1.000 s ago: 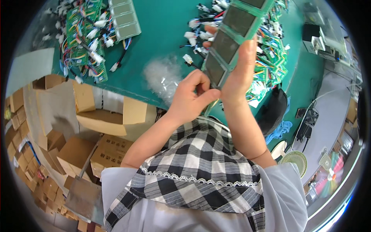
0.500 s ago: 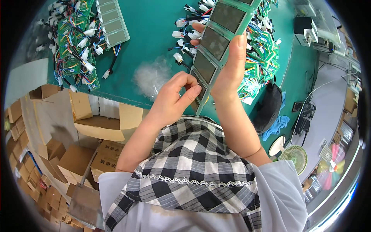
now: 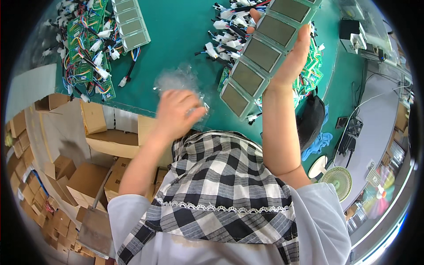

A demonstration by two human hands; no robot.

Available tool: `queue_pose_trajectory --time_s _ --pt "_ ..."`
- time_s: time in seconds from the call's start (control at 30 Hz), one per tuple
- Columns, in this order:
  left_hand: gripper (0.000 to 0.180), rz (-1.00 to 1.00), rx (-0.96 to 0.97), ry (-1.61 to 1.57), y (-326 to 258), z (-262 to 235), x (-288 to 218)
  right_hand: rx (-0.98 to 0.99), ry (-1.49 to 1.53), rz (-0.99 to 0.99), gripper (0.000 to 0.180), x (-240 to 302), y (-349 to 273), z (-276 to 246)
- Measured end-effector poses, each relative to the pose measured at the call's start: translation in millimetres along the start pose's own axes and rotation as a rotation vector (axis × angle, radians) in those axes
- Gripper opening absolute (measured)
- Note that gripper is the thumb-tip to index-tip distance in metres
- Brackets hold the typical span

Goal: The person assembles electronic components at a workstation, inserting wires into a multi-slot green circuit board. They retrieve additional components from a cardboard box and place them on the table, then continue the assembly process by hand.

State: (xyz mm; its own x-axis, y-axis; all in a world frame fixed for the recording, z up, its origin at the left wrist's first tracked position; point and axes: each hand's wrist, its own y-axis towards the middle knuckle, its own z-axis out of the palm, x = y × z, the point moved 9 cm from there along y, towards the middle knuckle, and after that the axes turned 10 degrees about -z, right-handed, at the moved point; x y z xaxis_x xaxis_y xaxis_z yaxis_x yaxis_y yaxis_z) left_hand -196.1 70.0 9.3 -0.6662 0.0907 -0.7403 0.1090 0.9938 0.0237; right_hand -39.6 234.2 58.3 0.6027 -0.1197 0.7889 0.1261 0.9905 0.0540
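Observation:
My right hand (image 3: 287, 66) is closed around a long green circuit board panel (image 3: 250, 77) with a row of grey display screens, held tilted above the table. Its thumb lies along the right edge, and fingertips show at the left edge. My left hand (image 3: 177, 112) is apart from the panel, at the near edge of a loose pile of clear plastic film (image 3: 179, 79). Motion smears its fingers; a shiny clear scrap shows by the thumb, but whether it is held I cannot make out.
On the green table (image 3: 163, 39), wired boards (image 3: 86, 57) heap at the left beside another display panel (image 3: 131, 26). More boards and white connectors (image 3: 223, 37) lie beyond my right hand. A black pouch (image 3: 310, 121), blue cloth (image 3: 319, 145) and small fan (image 3: 338, 181) are at right; cardboard boxes (image 3: 90, 183) stand lower left.
My left hand has moved left, off the panel's lower end to the plastic film. My right hand has shifted the panel right and turned its screens more into view.

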Motion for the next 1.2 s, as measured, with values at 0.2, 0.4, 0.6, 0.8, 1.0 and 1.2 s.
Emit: queue_pose_trajectory --time_s 0.2,0.4,0.6,0.8,1.0,1.2 --pt "0.035 -0.114 -0.197 -0.466 32 14 -54 0.055 -0.029 -0.006 0.041 -1 -3 20" --pt "0.027 -0.156 -0.160 -0.613 32 18 -50 0.078 -0.071 -0.098 0.042 9 -3 25" --pt "0.025 -0.164 -0.027 -0.742 34 17 -49 0.052 -0.041 -0.105 0.041 11 -3 19" --pt "0.033 -0.159 -0.080 -0.671 34 9 -47 0.043 -0.103 -0.190 0.041 18 -5 21" --pt "0.032 -0.303 -0.023 -0.819 31 16 -32 -0.008 -0.074 -0.239 0.042 27 -7 27" --pt "0.017 -0.219 -0.045 -0.545 17 -13 -23 0.137 0.144 -0.164 0.047 33 -5 40"
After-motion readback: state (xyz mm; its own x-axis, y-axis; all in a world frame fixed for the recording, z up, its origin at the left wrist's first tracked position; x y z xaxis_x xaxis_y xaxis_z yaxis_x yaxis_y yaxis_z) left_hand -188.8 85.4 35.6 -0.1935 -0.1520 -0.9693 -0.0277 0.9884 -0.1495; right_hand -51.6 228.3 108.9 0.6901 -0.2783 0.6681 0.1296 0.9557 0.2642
